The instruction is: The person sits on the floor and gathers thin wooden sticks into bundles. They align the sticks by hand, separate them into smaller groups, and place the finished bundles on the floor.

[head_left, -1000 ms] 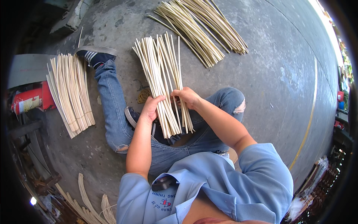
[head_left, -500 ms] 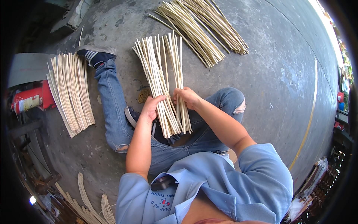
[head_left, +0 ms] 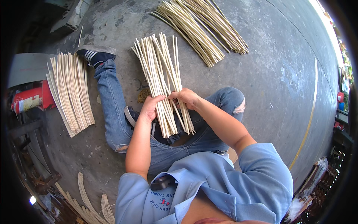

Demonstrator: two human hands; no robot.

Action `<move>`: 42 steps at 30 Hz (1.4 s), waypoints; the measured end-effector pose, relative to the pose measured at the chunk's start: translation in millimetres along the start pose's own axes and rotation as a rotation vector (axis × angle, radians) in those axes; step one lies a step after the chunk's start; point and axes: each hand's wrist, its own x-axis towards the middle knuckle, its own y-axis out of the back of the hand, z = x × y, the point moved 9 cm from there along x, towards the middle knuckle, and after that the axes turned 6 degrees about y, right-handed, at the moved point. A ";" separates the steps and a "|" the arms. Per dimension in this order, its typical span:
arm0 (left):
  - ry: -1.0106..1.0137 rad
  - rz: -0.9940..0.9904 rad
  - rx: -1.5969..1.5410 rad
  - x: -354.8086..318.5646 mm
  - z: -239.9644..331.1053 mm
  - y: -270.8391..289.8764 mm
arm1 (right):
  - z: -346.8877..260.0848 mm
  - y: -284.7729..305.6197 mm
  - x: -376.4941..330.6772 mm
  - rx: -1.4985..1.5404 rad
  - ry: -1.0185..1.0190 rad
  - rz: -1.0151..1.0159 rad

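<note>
A thick bundle of pale rattan sticks [head_left: 153, 76] stands out from my left hand [head_left: 151, 106], whose fingers wrap round it from the left with the thumb across the front. My right hand [head_left: 186, 98] is closed around a thinner group of sticks [head_left: 174, 74] just to the right. The two groups lean together at the hands, and a few sticks cross between them. Their near ends hang over my lap, the far ends fan out above the floor. The fingers behind the sticks are hidden.
Sorted stick bundles [head_left: 72, 93] lie left beside my shoe [head_left: 97, 54]. More loose sticks [head_left: 201, 31] lie at the far side. A coil of rubber bands [head_left: 143, 95] rests near my left wrist. A red cylinder [head_left: 33, 99] stands at the left; curved canes [head_left: 87, 201] lie lower left.
The right-hand sticks have tilted left at their far ends against the left bundle, and some have spread apart. My right hand has moved slightly left; my left hand stays nearly in place.
</note>
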 end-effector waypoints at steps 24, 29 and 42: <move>0.028 0.041 0.087 -1.2 2.0 4.2 | 3.4 3.2 4.0 0.116 -0.008 0.062; 0.003 0.037 0.037 -2.0 4.6 12.6 | 6.9 -2.5 2.6 0.167 -0.074 -0.017; -0.031 0.067 0.050 -2.3 4.4 -1.8 | 6.4 -16.2 3.0 0.032 0.009 -0.133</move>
